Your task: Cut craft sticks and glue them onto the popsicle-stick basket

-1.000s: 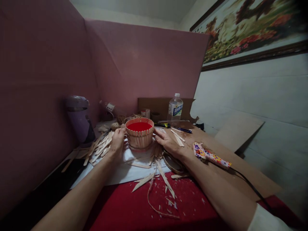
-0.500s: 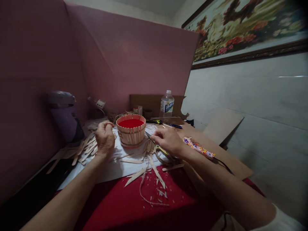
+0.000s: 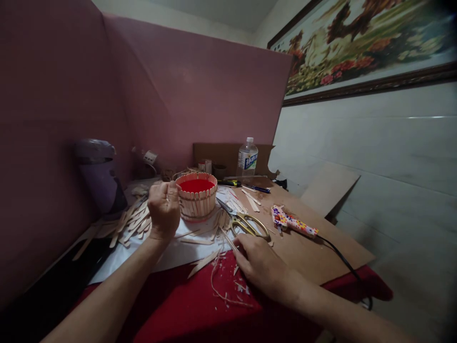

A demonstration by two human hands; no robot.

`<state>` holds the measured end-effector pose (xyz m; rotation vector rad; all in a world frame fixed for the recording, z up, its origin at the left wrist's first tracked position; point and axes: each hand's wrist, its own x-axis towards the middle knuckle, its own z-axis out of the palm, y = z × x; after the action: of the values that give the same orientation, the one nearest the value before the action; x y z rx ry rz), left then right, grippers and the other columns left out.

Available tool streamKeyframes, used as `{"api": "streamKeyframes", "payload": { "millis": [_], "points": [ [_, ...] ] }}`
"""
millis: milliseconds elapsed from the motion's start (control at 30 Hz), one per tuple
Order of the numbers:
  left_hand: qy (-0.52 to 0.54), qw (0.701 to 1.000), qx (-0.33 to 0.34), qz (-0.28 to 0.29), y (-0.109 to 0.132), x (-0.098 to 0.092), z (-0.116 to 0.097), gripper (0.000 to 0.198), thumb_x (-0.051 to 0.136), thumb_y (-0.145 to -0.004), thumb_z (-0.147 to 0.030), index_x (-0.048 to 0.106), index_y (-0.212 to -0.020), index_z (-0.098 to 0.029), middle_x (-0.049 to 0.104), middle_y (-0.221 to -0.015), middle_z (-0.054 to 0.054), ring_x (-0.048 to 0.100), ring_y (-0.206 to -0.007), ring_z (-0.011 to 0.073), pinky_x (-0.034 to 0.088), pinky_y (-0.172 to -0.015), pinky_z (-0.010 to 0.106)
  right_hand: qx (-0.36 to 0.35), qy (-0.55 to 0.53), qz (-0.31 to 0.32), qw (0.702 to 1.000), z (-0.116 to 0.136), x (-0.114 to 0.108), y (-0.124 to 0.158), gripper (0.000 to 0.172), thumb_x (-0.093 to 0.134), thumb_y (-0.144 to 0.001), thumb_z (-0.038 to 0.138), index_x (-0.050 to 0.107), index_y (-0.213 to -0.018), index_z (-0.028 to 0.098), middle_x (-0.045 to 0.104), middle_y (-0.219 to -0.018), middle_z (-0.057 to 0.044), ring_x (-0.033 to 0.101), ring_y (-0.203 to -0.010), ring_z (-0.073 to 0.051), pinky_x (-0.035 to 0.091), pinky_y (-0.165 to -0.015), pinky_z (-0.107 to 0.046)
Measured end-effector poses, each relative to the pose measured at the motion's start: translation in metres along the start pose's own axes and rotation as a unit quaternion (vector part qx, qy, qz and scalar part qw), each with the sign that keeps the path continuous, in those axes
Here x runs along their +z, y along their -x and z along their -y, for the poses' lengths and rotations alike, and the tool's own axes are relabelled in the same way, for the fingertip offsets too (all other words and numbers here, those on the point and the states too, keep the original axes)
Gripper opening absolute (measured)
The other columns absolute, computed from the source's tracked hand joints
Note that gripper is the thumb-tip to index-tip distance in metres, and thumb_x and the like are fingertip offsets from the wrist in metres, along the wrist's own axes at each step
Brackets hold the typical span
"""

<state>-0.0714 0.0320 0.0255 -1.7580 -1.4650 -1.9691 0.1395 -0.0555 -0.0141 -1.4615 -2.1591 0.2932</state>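
Observation:
My left hand point(image 3: 164, 209) is curled into a fist against the left side of a small round basket point(image 3: 196, 196) made of upright wooden sticks, with a red inside. What the fist holds is hidden. My right hand point(image 3: 260, 264) lies low on the red cloth point(image 3: 185, 305), its fingertips closed on the near end of a thin wooden stick point(image 3: 227, 239). Yellow-handled scissors point(image 3: 246, 223) lie free just beyond that hand.
Loose sticks point(image 3: 132, 221) pile up on white paper point(image 3: 171, 252) at the left. A patterned glue gun point(image 3: 293, 223) with a black cord lies on a cardboard sheet point(image 3: 314, 252). A water bottle point(image 3: 247, 159), a utility knife point(image 3: 230, 182), a pen point(image 3: 260, 189) and a purple appliance point(image 3: 98, 174) stand behind.
My right hand left the scissors and drew back toward me onto the red cloth, reaching a thin stick. My left hand went from the basket's rim into a fist beside it.

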Motion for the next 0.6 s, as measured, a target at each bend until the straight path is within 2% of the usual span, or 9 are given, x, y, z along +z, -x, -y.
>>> {"api": "streamKeyframes", "payload": {
  "millis": [100, 167, 233, 300, 400, 500, 600],
  "points": [
    [0.044, 0.998, 0.008, 0.033, 0.005, -0.003, -0.012, 0.025, 0.044, -0.083, -0.031, 0.056, -0.064, -0.022, 0.05, -0.068, 0.003, 0.046, -0.076, 0.02, 0.033, -0.076, 0.029, 0.031, -0.094, -0.025, 0.995, -0.002, -0.003, -0.006, 0.013, 0.048, -0.079, 0.016, 0.06, -0.078, 0.018, 0.062, -0.07, -0.005, 0.055, -0.063, -0.016, 0.038, -0.057, -0.027],
    [0.102, 0.992, -0.017, 0.075, 0.009, -0.004, -0.019, 0.021, 0.05, -0.079, -0.032, 0.058, -0.062, -0.022, 0.05, -0.066, 0.002, 0.045, -0.069, 0.0186, 0.033, -0.071, 0.028, 0.062, -0.174, -0.024, 0.982, -0.003, -0.003, -0.01, 0.011, 0.05, -0.075, 0.016, 0.06, -0.071, 0.019, 0.058, -0.061, -0.002, 0.052, -0.055, -0.014, 0.036, -0.05, -0.025],
    [0.135, 0.979, -0.031, 0.149, 0.014, -0.004, -0.024, 0.021, 0.056, -0.075, -0.032, 0.057, -0.057, -0.022, 0.047, -0.057, 0.001, 0.04, -0.058, 0.016, 0.032, -0.063, 0.026, 0.099, -0.257, -0.009, 0.961, -0.004, -0.002, -0.013, 0.009, 0.053, -0.07, 0.015, 0.057, -0.063, 0.019, 0.053, -0.053, 0.001, 0.046, -0.046, -0.011, 0.033, -0.043, -0.023],
    [0.141, 0.961, -0.011, 0.239, 0.02, -0.001, -0.026, 0.025, 0.057, -0.074, -0.033, 0.055, -0.053, -0.021, 0.044, -0.051, -0.001, 0.037, -0.052, 0.0132, 0.028, -0.057, 0.025, 0.128, -0.321, 0.001, 0.938, -0.004, -0.001, -0.016, 0.007, 0.056, -0.066, 0.015, 0.053, -0.061, 0.018, 0.049, -0.049, 0.004, 0.042, -0.041, -0.009, 0.03, -0.04, -0.021],
    [0.13, 0.917, -0.002, 0.376, 0.03, 0.007, -0.024, 0.029, 0.052, -0.077, -0.035, 0.054, -0.054, -0.018, 0.043, -0.047, -0.002, 0.033, -0.047, 0.0102, 0.024, -0.05, 0.024, 0.136, -0.369, 0.001, 0.92, -0.005, 0.001, -0.019, 0.008, 0.058, -0.065, 0.017, 0.051, -0.062, 0.019, 0.049, -0.047, 0.005, 0.042, -0.039, -0.008, 0.03, -0.038, -0.02],
    [0.149, 0.873, -0.067, 0.46, 0.039, 0.014, -0.024, 0.032, 0.048, -0.079, -0.037, 0.054, -0.057, -0.016, 0.046, -0.048, -0.002, 0.036, -0.046, 0.0087, 0.024, -0.047, 0.022, 0.134, -0.382, 0.015, 0.914, -0.008, 0.002, -0.022, 0.011, 0.054, -0.072, 0.024, 0.049, -0.064, 0.019, 0.045, -0.041, 0.007, 0.038, -0.035, -0.007, 0.028, -0.037, -0.019],
    [0.221, 0.828, -0.167, 0.488, 0.045, 0.018, -0.028, 0.031, 0.047, -0.08, -0.039, 0.055, -0.063, -0.014, 0.048, -0.049, -0.003, 0.036, -0.043, 0.0068, 0.025, -0.043, 0.02, 0.128, -0.373, 0.016, 0.919, -0.009, 0.004, -0.025, 0.013, 0.051, -0.077, 0.027, 0.051, -0.068, 0.018, 0.046, -0.043, 0.007, 0.036, -0.034, -0.005, 0.027, -0.037, -0.017]
  ]
}}
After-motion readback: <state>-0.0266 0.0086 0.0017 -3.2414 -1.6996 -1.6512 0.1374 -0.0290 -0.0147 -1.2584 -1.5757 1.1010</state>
